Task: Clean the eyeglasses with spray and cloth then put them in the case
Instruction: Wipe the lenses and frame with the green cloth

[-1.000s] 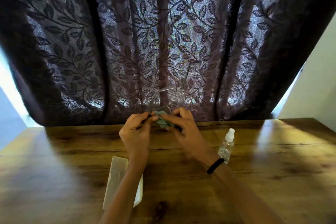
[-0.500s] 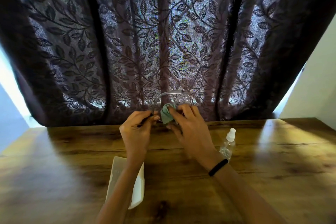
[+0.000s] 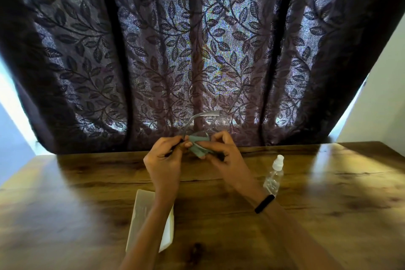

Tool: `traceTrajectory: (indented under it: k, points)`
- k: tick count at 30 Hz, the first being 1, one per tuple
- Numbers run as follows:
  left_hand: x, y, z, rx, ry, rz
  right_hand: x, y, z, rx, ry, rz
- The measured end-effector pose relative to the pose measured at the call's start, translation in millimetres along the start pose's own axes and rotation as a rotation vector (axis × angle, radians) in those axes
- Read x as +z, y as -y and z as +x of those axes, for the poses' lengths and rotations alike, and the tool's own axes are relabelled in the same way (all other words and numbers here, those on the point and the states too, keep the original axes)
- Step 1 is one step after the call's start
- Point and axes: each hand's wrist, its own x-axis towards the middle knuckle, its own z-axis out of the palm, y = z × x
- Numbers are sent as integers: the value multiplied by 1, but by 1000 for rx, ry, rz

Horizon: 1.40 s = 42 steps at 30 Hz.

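I hold the eyeglasses (image 3: 205,116) up over the far side of the wooden table (image 3: 328,215); their thin clear frame and one temple arc above my fingers. My left hand (image 3: 163,160) pinches the frame at its left end. My right hand (image 3: 221,151) presses a small grey-green cloth (image 3: 197,148) against a lens. A clear spray bottle (image 3: 274,176) with a white cap stands on the table to the right of my right wrist. The white case (image 3: 142,215) lies under my left forearm, partly hidden by it.
A dark leaf-patterned curtain (image 3: 197,50) hangs right behind the table's far edge. A pale wall (image 3: 383,105) rises at the right. A black band (image 3: 264,203) sits on my right wrist.
Both hands stayed together with the glasses and cloth. The cloth shifted a little between my fingers, first up onto the lens and then lower. The bottle and case did not move.
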Motion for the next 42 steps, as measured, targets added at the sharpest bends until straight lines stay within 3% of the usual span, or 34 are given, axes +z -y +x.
traceTrajectory:
  k: [4,8,16,23,29,37,42]
  points:
    - [-2,5,-1,-29,15,-23,-12,-5,-3,34,25,-17]
    - [-4,6,-2,-35,41,-46,-25,-16,-5,110,-68,-157]
    - [-6,8,-2,12,96,1,-45,-20,4,119,-495,-166]
    - [-2,2,-8,-8,74,-27,-27,-28,1,107,-322,-239]
    - [0,4,-10,-26,63,-13,-19,-24,-1,209,-340,-8]
    - [2,-2,-12,-10,74,-21,-18,-24,2,182,-352,-2]
    - [2,-5,-13,-19,73,-33,-30,-26,9,222,-487,-53]
